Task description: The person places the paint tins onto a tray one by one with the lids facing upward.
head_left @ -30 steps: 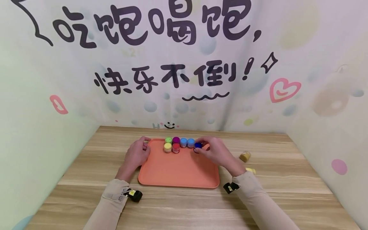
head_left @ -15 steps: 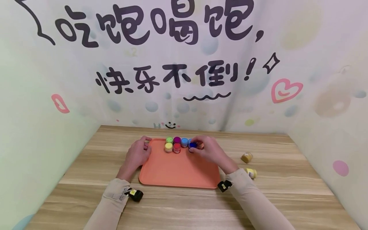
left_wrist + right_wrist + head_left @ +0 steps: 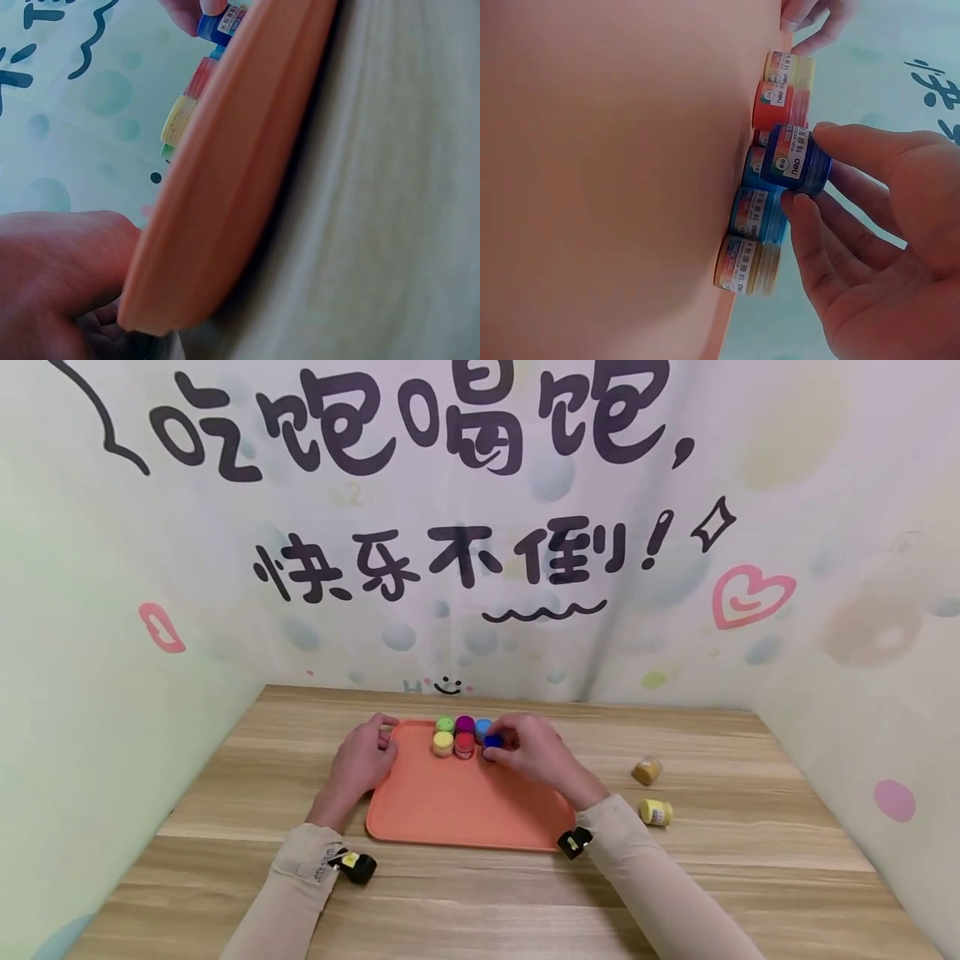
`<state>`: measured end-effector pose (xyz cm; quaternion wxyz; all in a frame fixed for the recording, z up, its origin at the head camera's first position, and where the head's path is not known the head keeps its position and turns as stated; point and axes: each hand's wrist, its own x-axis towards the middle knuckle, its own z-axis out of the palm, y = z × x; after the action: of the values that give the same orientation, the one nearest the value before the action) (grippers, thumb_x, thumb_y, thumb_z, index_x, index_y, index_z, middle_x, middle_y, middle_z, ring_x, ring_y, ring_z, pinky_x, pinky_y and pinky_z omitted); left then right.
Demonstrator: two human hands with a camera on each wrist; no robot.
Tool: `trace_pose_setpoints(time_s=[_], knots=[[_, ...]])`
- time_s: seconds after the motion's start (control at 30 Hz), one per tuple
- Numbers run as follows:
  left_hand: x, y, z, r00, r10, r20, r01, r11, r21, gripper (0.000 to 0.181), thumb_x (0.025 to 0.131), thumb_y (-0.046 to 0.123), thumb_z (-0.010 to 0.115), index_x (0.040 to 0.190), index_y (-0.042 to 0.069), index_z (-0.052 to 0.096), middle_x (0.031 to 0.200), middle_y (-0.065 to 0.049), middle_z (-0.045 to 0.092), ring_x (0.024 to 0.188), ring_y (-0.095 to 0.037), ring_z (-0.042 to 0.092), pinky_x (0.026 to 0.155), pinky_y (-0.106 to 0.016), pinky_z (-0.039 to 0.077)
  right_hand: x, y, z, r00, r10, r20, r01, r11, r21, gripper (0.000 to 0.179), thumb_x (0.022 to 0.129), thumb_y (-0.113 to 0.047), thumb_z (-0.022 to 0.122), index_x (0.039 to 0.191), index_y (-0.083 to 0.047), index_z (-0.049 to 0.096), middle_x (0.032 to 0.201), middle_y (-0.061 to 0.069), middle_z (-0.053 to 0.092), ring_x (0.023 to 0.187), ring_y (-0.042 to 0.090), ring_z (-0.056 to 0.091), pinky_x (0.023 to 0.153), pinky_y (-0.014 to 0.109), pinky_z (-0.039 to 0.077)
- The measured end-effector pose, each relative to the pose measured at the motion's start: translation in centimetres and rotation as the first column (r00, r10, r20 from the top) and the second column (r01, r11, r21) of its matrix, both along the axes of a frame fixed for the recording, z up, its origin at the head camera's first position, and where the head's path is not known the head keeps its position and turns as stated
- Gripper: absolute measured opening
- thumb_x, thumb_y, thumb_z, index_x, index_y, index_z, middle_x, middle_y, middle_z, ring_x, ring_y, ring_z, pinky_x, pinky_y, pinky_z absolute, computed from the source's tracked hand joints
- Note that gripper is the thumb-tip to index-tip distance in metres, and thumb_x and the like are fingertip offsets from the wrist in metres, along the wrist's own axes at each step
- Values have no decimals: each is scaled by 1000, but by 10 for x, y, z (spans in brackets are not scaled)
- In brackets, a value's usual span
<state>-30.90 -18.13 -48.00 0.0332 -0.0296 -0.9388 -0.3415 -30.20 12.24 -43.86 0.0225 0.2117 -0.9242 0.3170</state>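
Observation:
My right hand (image 3: pixel 536 752) pinches a dark blue paint jar (image 3: pixel 799 159) between thumb and fingers, close over the back of the orange tray (image 3: pixel 465 806) and just right of a red jar (image 3: pixel 464 746). Left of that red one is a pale yellow jar (image 3: pixel 443 744). Behind them stand green (image 3: pixel 446 724), purple (image 3: pixel 465 725) and light blue (image 3: pixel 483 728) jars. The right wrist view also shows another blue jar (image 3: pixel 759 214) and an ochre jar (image 3: pixel 746 264), which my right hand hides from the head view. My left hand (image 3: pixel 363 756) grips the tray's left rim near its far corner.
Right of the tray, an ochre jar (image 3: pixel 647 770) and a yellow jar (image 3: pixel 656 812) lie on the wooden table (image 3: pixel 495 910). A printed wall sheet (image 3: pixel 420 635) rises right behind the table's back edge.
My right hand has carried the dark blue jar leftward, from the right end of the back row to beside the red jar. The left hand keeps its place on the tray.

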Motion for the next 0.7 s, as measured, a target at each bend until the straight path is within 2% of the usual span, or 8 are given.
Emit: trace_pose_setpoints(time_s=[0.27, 0.47, 0.7], knots=[[0, 1, -1, 1000, 2, -28, -2, 1000, -8, 35, 106, 16, 62, 141, 9, 62, 114, -14, 72, 102, -29, 71, 89, -50, 60, -4, -7, -2, 1000, -19, -12, 19, 998, 66, 24, 92, -27, 89, 111, -15, 81, 99, -1, 74, 86, 15, 63, 78, 31, 58], [0, 1, -1, 1000, 4, -21, -4, 1000, 0, 36, 107, 17, 63, 141, 10, 62, 115, -13, 72, 103, -29, 71, 90, -49, 60, -6, -9, -3, 1000, -16, -2, 16, 997, 71, 22, 90, -25, 90, 107, -14, 79, 101, 1, 76, 88, 15, 65, 81, 33, 60], [2, 1, 1, 999, -9, -39, 9, 1000, -4, 35, 106, 16, 62, 141, 8, 62, 117, -15, 73, 106, -31, 72, 91, -52, 60, -5, -11, -1, 1000, -14, -2, 14, 995, 94, 20, 89, -25, 91, 98, -14, 78, 96, 1, 75, 85, 15, 67, 78, 32, 60]])
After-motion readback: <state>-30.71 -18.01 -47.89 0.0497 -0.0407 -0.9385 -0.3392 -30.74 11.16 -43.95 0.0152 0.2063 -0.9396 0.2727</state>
